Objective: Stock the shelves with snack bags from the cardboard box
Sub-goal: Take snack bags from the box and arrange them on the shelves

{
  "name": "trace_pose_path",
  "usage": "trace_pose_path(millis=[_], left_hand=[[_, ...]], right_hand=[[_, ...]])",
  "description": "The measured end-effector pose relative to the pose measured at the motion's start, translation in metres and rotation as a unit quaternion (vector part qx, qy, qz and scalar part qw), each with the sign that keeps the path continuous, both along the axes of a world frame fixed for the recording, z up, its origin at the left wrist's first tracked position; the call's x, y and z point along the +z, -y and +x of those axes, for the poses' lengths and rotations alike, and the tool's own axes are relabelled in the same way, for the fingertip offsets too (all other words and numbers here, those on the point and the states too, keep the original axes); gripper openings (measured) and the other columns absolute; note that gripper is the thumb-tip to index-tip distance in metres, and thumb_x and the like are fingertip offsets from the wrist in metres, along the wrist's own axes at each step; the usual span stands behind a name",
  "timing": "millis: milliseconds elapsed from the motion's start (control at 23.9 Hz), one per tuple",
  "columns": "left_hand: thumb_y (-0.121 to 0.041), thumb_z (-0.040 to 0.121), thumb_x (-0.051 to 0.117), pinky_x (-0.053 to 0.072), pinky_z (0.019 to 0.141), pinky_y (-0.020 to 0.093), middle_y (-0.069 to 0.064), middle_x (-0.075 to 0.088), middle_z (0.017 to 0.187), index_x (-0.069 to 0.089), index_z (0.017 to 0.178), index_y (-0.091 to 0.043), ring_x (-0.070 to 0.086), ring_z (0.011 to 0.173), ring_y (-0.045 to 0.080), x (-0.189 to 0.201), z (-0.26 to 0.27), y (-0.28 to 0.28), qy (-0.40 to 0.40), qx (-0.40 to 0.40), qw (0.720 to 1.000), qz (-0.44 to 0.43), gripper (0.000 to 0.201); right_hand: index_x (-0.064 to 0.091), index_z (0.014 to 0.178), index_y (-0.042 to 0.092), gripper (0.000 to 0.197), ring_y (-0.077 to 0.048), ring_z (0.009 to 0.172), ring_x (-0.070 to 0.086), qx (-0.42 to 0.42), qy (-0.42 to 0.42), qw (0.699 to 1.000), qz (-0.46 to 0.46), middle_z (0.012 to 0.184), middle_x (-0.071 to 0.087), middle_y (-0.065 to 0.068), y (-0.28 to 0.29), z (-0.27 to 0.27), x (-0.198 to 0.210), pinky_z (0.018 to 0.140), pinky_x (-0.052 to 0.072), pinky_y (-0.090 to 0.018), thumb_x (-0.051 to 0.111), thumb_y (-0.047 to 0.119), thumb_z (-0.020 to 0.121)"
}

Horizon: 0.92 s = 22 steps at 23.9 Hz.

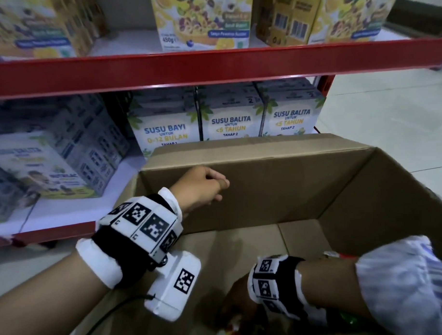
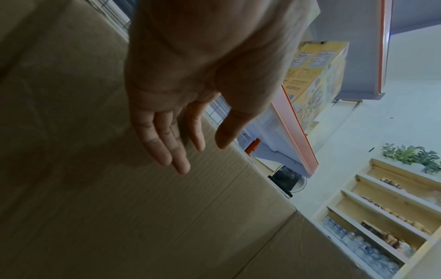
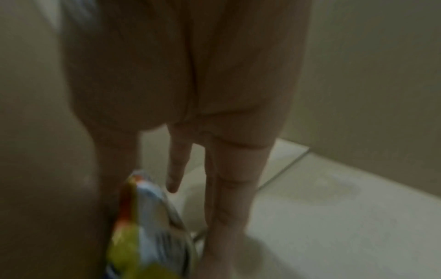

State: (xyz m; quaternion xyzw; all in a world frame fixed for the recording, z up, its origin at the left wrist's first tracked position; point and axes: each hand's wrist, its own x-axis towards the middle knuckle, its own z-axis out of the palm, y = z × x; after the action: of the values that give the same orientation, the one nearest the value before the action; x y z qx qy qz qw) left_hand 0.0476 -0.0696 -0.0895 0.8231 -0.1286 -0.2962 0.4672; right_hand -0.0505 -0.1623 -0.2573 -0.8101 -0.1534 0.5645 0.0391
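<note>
Reaching into the cardboard box [image 1: 253, 191], their right hand [image 3: 190, 113] has straight fingers beside a snack bag [image 3: 148, 226] at the bottom, gripping nothing yet, left hand [image 2: 190, 75] loose and empty against the far wall, so restocking looks barely started.

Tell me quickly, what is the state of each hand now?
Left hand: open, fingers relaxed, holding nothing, by the brown cardboard box.
Right hand: open, fingers straight, beside a colourful snack bag.
</note>
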Motion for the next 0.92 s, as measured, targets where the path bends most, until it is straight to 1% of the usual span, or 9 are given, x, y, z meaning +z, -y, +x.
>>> trace_pose_path(millis=[167,293,377,460,502,586,669,795,921], left_hand=[[-0.023,0.091,0.061,0.047,0.089,0.032,0.011,0.064,0.110,0.058,0.113,-0.011,0.061,0.102,0.022,-0.006,0.003,-0.008,0.012,0.015,0.999,0.035,0.026],[-0.038,0.092,0.055,0.045,0.098,0.039,0.008,0.063,0.110,0.058,0.098,-0.020,0.060,0.110,0.026,-0.004,0.003,-0.014,0.016,0.005,0.998,0.059,0.019],[-0.052,0.091,0.047,0.049,0.093,0.033,0.002,0.065,0.099,0.054,0.082,-0.025,0.064,0.103,0.018,0.001,-0.002,-0.015,0.000,-0.040,0.998,0.052,0.028],[-0.058,0.087,0.043,0.051,0.073,0.009,-0.017,0.068,0.079,0.056,0.079,-0.027,0.064,0.077,-0.008,0.007,-0.015,-0.014,-0.021,-0.132,0.990,0.039,0.035],[-0.056,0.085,0.045,0.047,0.063,0.005,-0.021,0.069,0.071,0.059,0.083,-0.027,0.062,0.068,-0.013,0.006,-0.022,-0.014,-0.031,-0.177,0.983,0.030,0.032],[-0.038,0.088,0.057,0.050,0.061,0.014,-0.013,0.070,0.080,0.060,0.102,-0.019,0.064,0.071,0.000,-0.001,-0.031,-0.010,-0.042,-0.219,0.975,-0.003,0.023],[-0.015,0.089,0.061,0.054,0.053,0.022,0.001,0.069,0.089,0.056,0.112,-0.011,0.065,0.066,0.011,-0.006,-0.038,-0.004,-0.075,-0.184,0.979,-0.051,0.024],[-0.010,0.090,0.059,0.052,0.043,0.020,0.006,0.066,0.078,0.054,0.103,-0.007,0.062,0.050,0.006,-0.006,-0.046,0.007,-0.080,-0.111,0.985,-0.104,0.014],[-0.015,0.086,0.064,0.051,0.048,0.020,0.007,0.067,0.082,0.056,0.104,-0.006,0.062,0.062,0.007,-0.003,-0.046,0.016,-0.082,-0.054,0.984,-0.146,0.021]], right_hand=[[0.047,0.136,0.005,0.044,-0.032,0.117,0.055,-0.069,0.058,0.992,0.084,0.135,0.053,-0.016,-0.001,-0.004,0.036,0.091,0.045,-0.034,0.055,0.012,0.094],[0.054,0.123,0.007,0.030,-0.024,0.074,0.059,-0.182,0.090,0.966,0.162,0.107,0.059,-0.014,0.021,0.011,0.081,0.059,0.051,-0.025,0.051,0.009,0.093],[0.056,0.120,0.003,0.029,-0.021,0.087,0.057,-0.293,0.137,0.921,0.217,0.111,0.061,-0.014,0.050,0.019,0.116,0.076,0.052,-0.031,0.050,0.002,0.092],[0.051,0.124,-0.009,0.036,-0.023,0.099,0.052,-0.395,0.158,0.862,0.277,0.122,0.059,-0.026,0.077,0.014,0.144,0.098,0.044,-0.043,0.046,-0.009,0.088],[0.050,0.123,-0.012,0.036,-0.024,0.098,0.051,-0.433,0.155,0.834,0.306,0.119,0.060,-0.026,0.086,0.010,0.153,0.099,0.042,-0.043,0.044,-0.012,0.088],[0.054,0.115,-0.010,0.027,-0.020,0.089,0.055,-0.499,0.153,0.775,0.358,0.099,0.065,-0.015,0.101,-0.004,0.166,0.086,0.044,-0.036,0.045,-0.009,0.089],[0.057,0.107,0.002,0.025,-0.016,0.084,0.061,-0.553,0.152,0.710,0.409,0.092,0.067,-0.008,0.110,-0.020,0.173,0.078,0.047,-0.031,0.059,0.007,0.083],[0.057,0.098,0.009,0.023,-0.018,0.083,0.065,-0.559,0.206,0.696,0.401,0.097,0.067,-0.015,0.116,-0.032,0.171,0.079,0.049,-0.030,0.068,0.006,0.078],[0.055,0.096,0.001,0.022,-0.012,0.067,0.067,-0.592,0.240,0.645,0.418,0.084,0.069,-0.014,0.120,-0.035,0.162,0.069,0.056,-0.023,0.067,0.006,0.078]])
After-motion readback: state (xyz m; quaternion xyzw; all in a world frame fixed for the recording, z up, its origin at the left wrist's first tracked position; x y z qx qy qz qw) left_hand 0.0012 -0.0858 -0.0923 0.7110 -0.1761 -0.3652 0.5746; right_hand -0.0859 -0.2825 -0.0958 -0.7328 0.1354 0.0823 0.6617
